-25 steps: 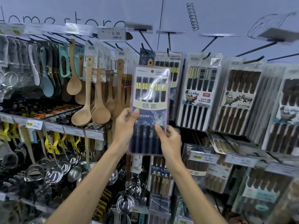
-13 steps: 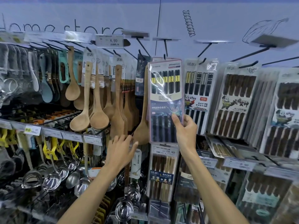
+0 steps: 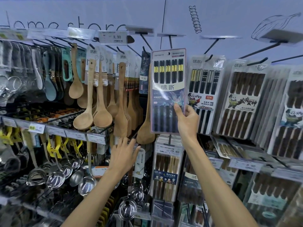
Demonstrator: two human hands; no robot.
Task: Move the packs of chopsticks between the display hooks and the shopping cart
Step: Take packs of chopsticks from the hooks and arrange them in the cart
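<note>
Wall [image 3: 98,12]: pale lilac panel with line drawings and lettering, filling the frame from 10 to 2 o'clock.
Display rack [image 3: 73,134]: black wire hooks and shelf rails with price strips, crowded across the whole width.
Wooden spoons [image 3: 86,102]: hanging bowls-down at 9 o'clock of the frame; steel ladles [image 3: 55,177] hang beneath them at 7 o'clock.
Panda packs [image 3: 241,102]: chopstick packs with dark sticks, hung in rows at 3 o'clock of the frame.
Held pack [image 3: 168,89]: clear pack of black chopsticks with yellow bands, upright at frame centre, its top just under a display hook [image 3: 170,41] at 12 o'clock; whether it hangs on that hook cannot be told.
Right hand [image 3: 186,122]: pinches the pack's 5 o'clock corner, thumb on the front, other fingers [image 3: 191,110] curled behind the edge.
Left hand [image 3: 123,154]: at 7 o'clock of the pack, apart from it, fingers straight and spread, holding nothing.
Price tag [image 3: 113,37]: reads 8.90, at 11 o'clock of the pack.
</note>
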